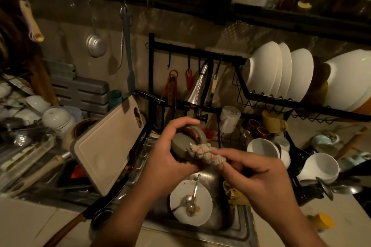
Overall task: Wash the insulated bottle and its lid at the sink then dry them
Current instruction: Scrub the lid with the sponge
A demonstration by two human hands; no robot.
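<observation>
**A:** Where is the lid?

**B:** The grey lid (181, 142) is held in the air over the sink (236, 226), mid-scene, tilted so its flat face turns near and left. Its loop handle sticks out on the far side.

**A:** Who has it?

**B:** The left hand (170, 158). Its fingers are curled over the lid's far edge, with the thumb wrapped round the near side.

**A:** And the other hand?

**B:** The right hand (253, 174) pinches a knitted scrubber (202, 153) between thumb and bent fingers. The scrubber's left end touches the lid's right edge.

**A:** The bottle itself?

**B:** I cannot tell which item it is.

**A:** What is below the hands?

**B:** A white plate (202, 212) lies in the basin, smeared with food, and two spoons (189, 199) rest on it.

**A:** Further out?

**B:** A pale cutting board (106, 146) leans over the sink's left edge. A knife (112, 192) lies near it, with its wooden handle pointing near-left. The chrome faucet (197, 86) stands beyond the lid. On the far right, white bowls (281, 70) stand on edge in a black rack (261, 98). Below the rack, white cups (319, 166) sit to the right of the sink.
</observation>
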